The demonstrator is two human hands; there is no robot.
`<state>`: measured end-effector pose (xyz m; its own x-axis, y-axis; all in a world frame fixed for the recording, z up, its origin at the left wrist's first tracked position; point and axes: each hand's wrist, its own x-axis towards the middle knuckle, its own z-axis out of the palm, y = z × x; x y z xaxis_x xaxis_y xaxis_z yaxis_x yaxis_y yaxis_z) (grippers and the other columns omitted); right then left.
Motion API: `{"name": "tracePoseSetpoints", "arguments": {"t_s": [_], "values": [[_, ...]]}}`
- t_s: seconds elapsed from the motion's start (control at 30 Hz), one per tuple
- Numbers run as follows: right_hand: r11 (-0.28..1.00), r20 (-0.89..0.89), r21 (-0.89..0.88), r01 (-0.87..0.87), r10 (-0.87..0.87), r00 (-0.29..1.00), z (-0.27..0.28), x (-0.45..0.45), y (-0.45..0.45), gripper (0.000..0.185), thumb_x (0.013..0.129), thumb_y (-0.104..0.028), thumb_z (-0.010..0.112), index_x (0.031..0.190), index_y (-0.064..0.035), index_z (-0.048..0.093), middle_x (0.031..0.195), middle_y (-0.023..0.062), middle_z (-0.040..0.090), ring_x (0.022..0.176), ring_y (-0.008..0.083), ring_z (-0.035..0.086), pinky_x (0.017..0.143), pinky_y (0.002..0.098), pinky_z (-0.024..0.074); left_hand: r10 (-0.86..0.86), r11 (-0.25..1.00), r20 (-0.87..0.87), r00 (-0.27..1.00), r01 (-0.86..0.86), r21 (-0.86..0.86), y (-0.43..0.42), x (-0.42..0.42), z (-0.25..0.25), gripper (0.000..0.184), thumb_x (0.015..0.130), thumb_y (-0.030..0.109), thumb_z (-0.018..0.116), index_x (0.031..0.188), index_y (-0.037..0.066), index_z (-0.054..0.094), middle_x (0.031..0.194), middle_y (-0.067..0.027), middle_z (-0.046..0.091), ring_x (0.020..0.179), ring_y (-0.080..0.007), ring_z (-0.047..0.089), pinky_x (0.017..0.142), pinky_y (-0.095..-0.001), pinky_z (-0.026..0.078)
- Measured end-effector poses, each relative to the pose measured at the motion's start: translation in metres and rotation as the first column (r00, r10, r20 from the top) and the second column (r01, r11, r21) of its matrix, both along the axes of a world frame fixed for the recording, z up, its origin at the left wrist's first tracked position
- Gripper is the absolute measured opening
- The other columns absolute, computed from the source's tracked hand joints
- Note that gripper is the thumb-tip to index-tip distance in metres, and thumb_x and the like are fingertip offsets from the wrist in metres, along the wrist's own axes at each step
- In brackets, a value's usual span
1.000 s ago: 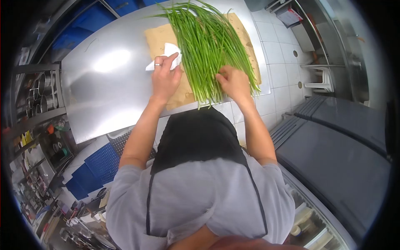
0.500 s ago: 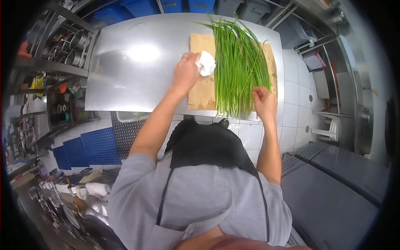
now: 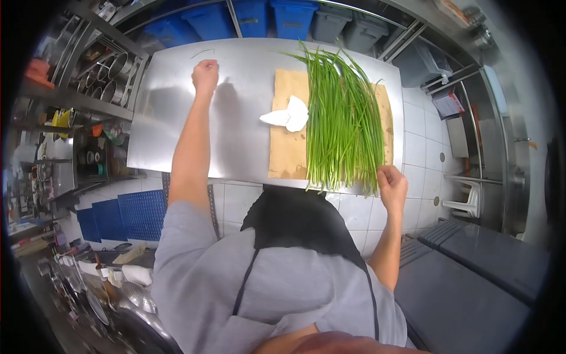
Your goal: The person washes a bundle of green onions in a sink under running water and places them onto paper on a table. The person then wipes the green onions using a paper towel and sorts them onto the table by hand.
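A wide bunch of long green chives (image 3: 345,124) lies on brown paper (image 3: 283,156) at the right of the steel table. A crumpled white cloth or paper towel (image 3: 290,114) rests on the paper, left of the chives. My left hand (image 3: 205,75) is closed over the table's far left part, its fingertips at one end of a thin stray strand (image 3: 202,52); whether they pinch it is unclear. Beside the cut ends at the lower right of the bunch, my right hand (image 3: 393,184) has its fingers curled together. What it holds, if anything, is hidden.
The steel table (image 3: 236,147) stands before me, with blue bins (image 3: 293,17) and grey bins (image 3: 330,23) behind it. Shelves of metal pots (image 3: 112,76) are on the left. Grey lidded units (image 3: 466,277) stand at the lower right, near a white stool (image 3: 467,200).
My left hand has let go of the white cloth, now on the paper, and moved left to the stray strand. My right hand has shifted down and right along the chives.
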<state>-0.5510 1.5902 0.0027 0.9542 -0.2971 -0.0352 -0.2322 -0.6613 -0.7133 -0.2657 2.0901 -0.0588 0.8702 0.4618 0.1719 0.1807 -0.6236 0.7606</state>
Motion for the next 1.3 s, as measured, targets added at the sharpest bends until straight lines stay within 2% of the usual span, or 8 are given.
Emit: {"name": "tracePoseSetpoints", "arguments": {"t_s": [0.13,0.4,0.6,0.67,0.87,0.97,1.1,1.3], "values": [[0.995,-0.093,-0.004,0.102,-0.102,0.99,0.006,-0.013,0.003,0.015,0.086,-0.01,0.064,0.094,0.002,0.069,0.08,0.0178,0.071,0.073,0.0238,0.07,0.068,0.0351,0.0529,0.004,0.937,-0.034,0.999,0.008,0.348,0.056,0.065,-0.013,0.026,0.081,0.022,0.063,0.102,0.012,0.076,0.1,-0.0176,0.072,0.097,-0.0369,0.067,0.089,-0.0437,0.052],[0.969,-0.111,-0.215,0.125,-0.151,0.982,0.009,-0.055,0.013,0.016,0.086,-0.011,0.065,0.095,0.0003,0.069,0.082,0.0204,0.069,0.077,0.034,0.07,0.07,0.0389,0.0524,0.004,0.943,-0.218,0.976,0.069,0.326,0.1,0.134,-0.051,0.023,0.081,0.028,0.065,0.097,0.016,0.077,0.107,-0.0152,0.071,0.1,-0.0343,0.067,0.087,-0.0464,0.052],[0.966,-0.169,-0.226,0.123,-0.164,0.972,0.015,-0.052,0.016,0.013,0.085,-0.011,0.064,0.092,-0.001,0.069,0.078,0.0186,0.068,0.071,0.035,0.067,0.066,0.0399,0.0513,-0.039,0.792,-0.352,0.935,0.243,0.559,0.076,0.104,-0.032,0.029,0.091,0.021,0.051,0.105,0.001,0.066,0.105,-0.0271,0.065,0.097,-0.0454,0.063,0.085,-0.0486,0.052],[0.975,-0.13,-0.174,0.138,-0.162,0.978,0.016,-0.046,0.012,0.014,0.086,-0.012,0.064,0.093,-0.0017,0.07,0.078,0.0175,0.069,0.07,0.0322,0.067,0.065,0.0384,0.0518,-0.211,0.848,-0.113,0.971,0.239,0.472,0.102,0.1,-0.062,0.026,0.092,0.02,0.053,0.1,-0.002,0.063,0.098,-0.0234,0.066,0.09,-0.0421,0.063,0.085,-0.0449,0.051],[0.959,0.057,0.266,0.097,-0.116,0.992,0.002,-0.031,-0.009,0.013,0.086,-0.007,0.066,0.096,-0.0004,0.071,0.081,0.0137,0.07,0.067,0.0204,0.067,0.062,0.0299,0.0517,-0.456,0.834,0.189,0.87,0.492,-0.25,-0.091,-0.095,0.07,0.012,0.095,0.016,0.059,0.1,0.005,0.057,0.09,-0.0047,0.062,0.086,-0.0146,0.061,0.079,-0.0287,0.048],[0.952,0.216,0.298,-0.074,0.009,0.976,0.019,-0.034,-0.024,0.012,0.085,-0.001,0.067,0.097,0.0003,0.07,0.084,0.0106,0.069,0.067,0.0167,0.066,0.06,0.0254,0.0507,-0.632,0.451,0.25,0.734,0.61,-0.652,-0.208,-0.177,0.077,0.016,0.095,0.011,0.061,0.107,0.003,0.057,0.097,-0.0118,0.068,0.096,-0.0218,0.065,0.092,-0.0348,0.049],[0.928,0.295,0.329,-0.175,0.075,0.953,0.026,-0.063,-0.07,0.014,0.083,-0.004,0.071,0.098,-0.0014,0.07,0.084,0.0102,0.067,0.067,0.0174,0.066,0.057,0.0269,0.0504,-0.649,-0.178,0.245,0.72,0.17,-0.969,-0.396,-0.272,0.06,0.016,0.096,0.009,0.058,0.11,0.002,0.057,0.097,-0.0097,0.065,0.104,-0.0286,0.064,0.095,-0.039,0.049],[0.971,0.23,0.193,0.138,-0.182,0.956,0.021,-0.11,-0.186,0.037,0.075,-0.021,0.08,0.105,-0.0042,0.067,0.091,0.0112,0.066,0.072,0.0238,0.065,0.063,0.0345,0.0528,-0.729,-0.276,0.208,0.652,-0.003,-0.961,-0.575,-0.318,0.05,0.01,0.099,0.01,0.053,0.103,0.001,0.053,0.111,-0.0134,0.059,0.112,-0.0282,0.058,0.098,-0.0432,0.047]]}}
